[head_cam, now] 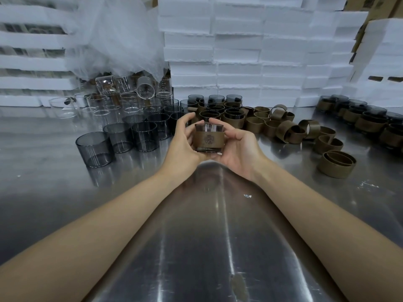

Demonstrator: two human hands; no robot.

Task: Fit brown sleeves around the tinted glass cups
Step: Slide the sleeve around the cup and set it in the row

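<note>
I hold a tinted glass cup (pixel 209 128) upright above the steel table, between both hands. A brown sleeve (pixel 209 139) with an embossed emblem wraps its middle. My left hand (pixel 184 141) grips the cup's left side, fingers curled toward its rim. My right hand (pixel 236 147) cups the right side and bottom. Bare tinted cups (pixel 94 149) stand in a group to the left. Loose brown sleeves (pixel 337 164) lie scattered to the right.
Sleeved cups (pixel 220 111) stand behind my hands, and more sleeved cups (pixel 368 122) sit at the far right. Clear glass beakers (pixel 128 92) crowd the back left. White foam blocks (pixel 239 51) are stacked along the back of the steel table (pixel 196 236).
</note>
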